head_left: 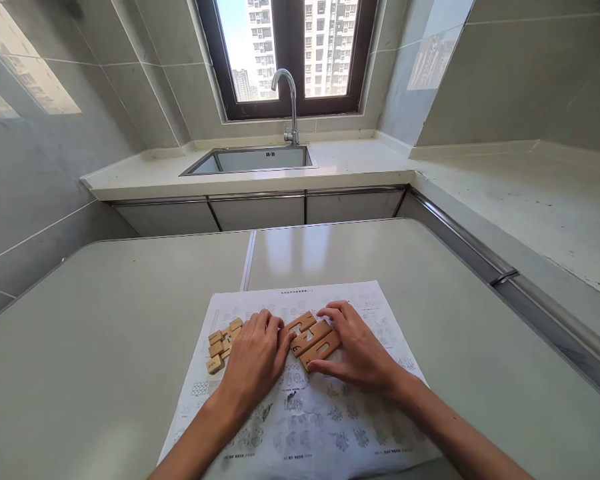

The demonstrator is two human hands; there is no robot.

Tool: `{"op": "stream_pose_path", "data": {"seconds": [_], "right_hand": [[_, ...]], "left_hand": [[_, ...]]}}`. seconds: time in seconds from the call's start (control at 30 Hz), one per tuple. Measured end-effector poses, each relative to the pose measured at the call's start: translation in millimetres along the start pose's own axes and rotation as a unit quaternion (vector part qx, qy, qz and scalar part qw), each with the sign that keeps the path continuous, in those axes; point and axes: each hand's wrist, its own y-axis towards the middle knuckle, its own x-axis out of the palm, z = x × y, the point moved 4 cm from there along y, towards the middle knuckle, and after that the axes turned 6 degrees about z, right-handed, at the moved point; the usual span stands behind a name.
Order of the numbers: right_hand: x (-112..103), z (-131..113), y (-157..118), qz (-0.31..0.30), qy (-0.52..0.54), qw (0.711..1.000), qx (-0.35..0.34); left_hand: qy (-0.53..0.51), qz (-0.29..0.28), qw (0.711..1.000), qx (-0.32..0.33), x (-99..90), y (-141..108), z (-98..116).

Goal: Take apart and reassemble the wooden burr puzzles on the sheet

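Observation:
Three flat brown wooden puzzle pieces [311, 338] with cut-out slots lie side by side at a slant on a printed paper sheet [300, 433]. My left hand [254, 353] is closed at their left end, with the thumb and curled index finger pressed on the edge. On their right side, my right hand [357, 350] grips them between the thumb below and the bent fingers above. Several lighter wooden blocks [217, 349] with notches sit together just left of my left hand, which partly hides them.
The sheet of line drawings lies on a pale table [105, 347] with a seam [249, 260] running away from me. Beyond stands a white counter [350, 157] with a sink [260, 160] and a tap [294, 107] under a window. Another counter [540, 200] runs along the right.

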Motion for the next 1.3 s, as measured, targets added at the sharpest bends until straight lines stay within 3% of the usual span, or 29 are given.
{"op": "stream_pose_path", "data": {"seconds": [0.23,0.47,0.73,0.83,1.07,1.3], "right_hand": [[-7.2,12.2,1.9,-0.053,-0.014,0.998,-0.018],[-17.0,23.6,1.1,-0.131,0.004,0.991,-0.007],[-23.6,17.9,2.5,-0.171,0.036,0.985,-0.002],[-26.3,17.8,2.7,-0.178,0.078,0.980,0.042],[-37.0,16.9,7.0,-0.083,0.230,0.958,0.152],[-31.9,24.6,4.5,0.022,0.253,0.940,0.227]], "left_hand": [[-0.075,0.074,0.994,0.036,-4.4,-2.7,1.9],[-0.114,0.044,0.991,0.057,2.2,-5.4,9.6],[-0.152,0.009,0.987,0.041,7.4,-6.6,9.6],[-0.159,0.004,0.987,0.036,7.4,-7.0,11.0],[-0.191,-0.001,0.981,0.036,3.2,-8.4,20.4],[-0.178,-0.005,0.982,0.066,1.4,-11.8,25.1]]}}
